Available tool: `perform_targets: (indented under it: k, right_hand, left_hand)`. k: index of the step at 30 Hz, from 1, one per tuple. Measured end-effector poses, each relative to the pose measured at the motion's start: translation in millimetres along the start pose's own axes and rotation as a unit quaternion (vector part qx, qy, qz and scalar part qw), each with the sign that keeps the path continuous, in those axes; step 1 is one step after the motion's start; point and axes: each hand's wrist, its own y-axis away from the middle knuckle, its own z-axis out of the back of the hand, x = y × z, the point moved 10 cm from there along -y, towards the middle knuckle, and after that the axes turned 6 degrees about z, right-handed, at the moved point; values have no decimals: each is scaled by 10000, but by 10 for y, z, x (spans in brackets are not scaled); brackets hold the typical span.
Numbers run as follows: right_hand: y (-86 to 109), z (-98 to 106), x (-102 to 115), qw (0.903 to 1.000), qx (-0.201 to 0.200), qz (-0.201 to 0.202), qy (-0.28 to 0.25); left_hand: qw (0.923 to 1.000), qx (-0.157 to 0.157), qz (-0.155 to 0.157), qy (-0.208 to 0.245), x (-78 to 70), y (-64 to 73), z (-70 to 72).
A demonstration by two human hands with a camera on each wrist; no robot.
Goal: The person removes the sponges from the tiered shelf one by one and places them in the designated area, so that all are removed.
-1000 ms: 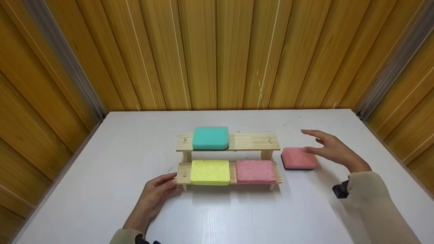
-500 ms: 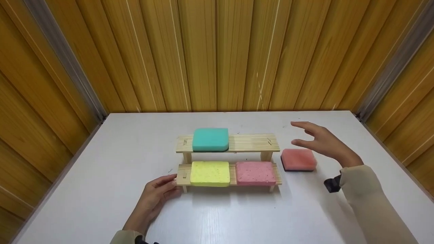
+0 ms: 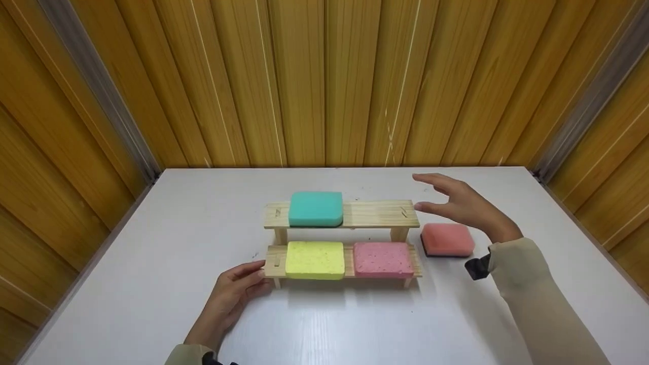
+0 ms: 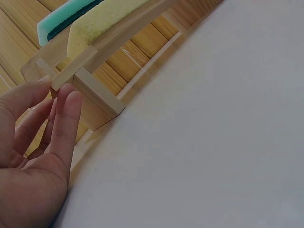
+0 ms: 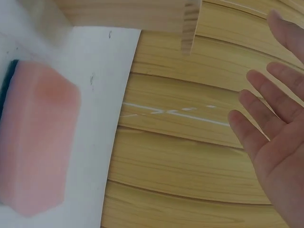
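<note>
A two-tier wooden rack (image 3: 377,214) stands mid-table. My left hand (image 3: 230,291) pinches the left end of its lower board between thumb and fingers, as the left wrist view shows. A turquoise sponge (image 3: 316,209) lies on the upper board's left part. Below it, on the lower tier, are a yellow sponge (image 3: 315,260) and, to its right, a speckled pink sponge (image 3: 383,259). With fingers spread and nothing held, my right hand (image 3: 459,203) is in the air by the upper board's right end. A coral-pink sponge (image 3: 447,239) with a dark scouring layer underneath sits on the table near that hand.
The white table (image 3: 152,263) carries the rack and the loose sponge. Wood-patterned panels (image 3: 324,86) close off the back and both sides, with grey metal posts (image 3: 106,86) at the corners.
My right hand has moved left and away from the coral-pink sponge, toward the upper board's right end. The left hand, rack and sponges stay in place.
</note>
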Motion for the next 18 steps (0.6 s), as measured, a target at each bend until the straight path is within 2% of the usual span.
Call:
perform_targets:
  k: [8,18]
  right_hand:
    - [-117,-87,156,10000,36,22,-25]
    - [-286,-305,396,9990,382,219,85]
  left_hand:
    - [10000,-82,46,0,15,-11,2]
    - [9998,-169,73,2,19,-24,12]
